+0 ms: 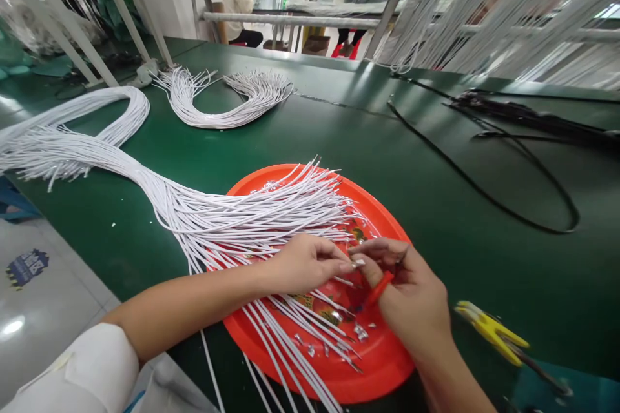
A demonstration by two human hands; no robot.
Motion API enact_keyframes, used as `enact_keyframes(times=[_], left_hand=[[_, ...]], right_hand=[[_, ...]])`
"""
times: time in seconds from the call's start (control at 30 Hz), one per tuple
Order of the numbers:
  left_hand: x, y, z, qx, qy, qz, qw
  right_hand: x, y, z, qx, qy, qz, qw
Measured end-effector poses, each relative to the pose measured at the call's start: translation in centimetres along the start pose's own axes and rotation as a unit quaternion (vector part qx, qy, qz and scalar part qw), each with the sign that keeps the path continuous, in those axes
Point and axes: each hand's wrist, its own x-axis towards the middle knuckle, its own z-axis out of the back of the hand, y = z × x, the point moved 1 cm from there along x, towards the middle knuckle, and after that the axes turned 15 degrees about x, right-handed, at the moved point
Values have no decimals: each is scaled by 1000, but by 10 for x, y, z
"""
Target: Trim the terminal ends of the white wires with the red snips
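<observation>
My left hand [307, 263] is closed in a pinch above a red tray [382, 374], at the end of a white cable with a small silvery tip between the fingertips. My right hand [411, 290] meets it there, thumb and forefinger close to that tip. A red-handled tool [379, 289] is held in its palm; the tool's working end is hidden. A thick bundle of white cables [232, 213] lies across the tray, with bare ends pointing right. Several loose cables [295, 335] run beneath my left wrist. Bits of silvery foil [361, 332] lie scattered on the tray.
Yellow-handled pliers [491, 332] lie right of the tray. Coiled white cable bundles [227, 117] rest on the green table [300, 139] farther back. Black cables [527, 122] are at right. Hanging white cables [460, 6] and a metal rail [290, 19] stand behind, with people seated beyond.
</observation>
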Motion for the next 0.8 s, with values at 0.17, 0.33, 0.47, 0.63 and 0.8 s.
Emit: enact_keyframes(times=[0.17, 0.33, 0.47, 0.63, 0.8], left_hand=[[-1, 3, -1, 51, -136, -76, 986], [-5, 4, -1, 210, -205, -145, 945], [-5, 7, -3, 212, -211, -145, 943], [-4, 7, -4, 140, -162, -90, 973], [-1, 7, -6, 47, -76, -36, 995]], right_hand=[[-2, 16, -10, 113, -105, -112, 982], [-10, 24, -16, 67, -98, -77, 990], [-12, 19, -13, -24, -71, 0, 997], [-12, 21, -10, -148, -33, 93, 984], [-10, 18, -12, -142, -58, 70, 986]])
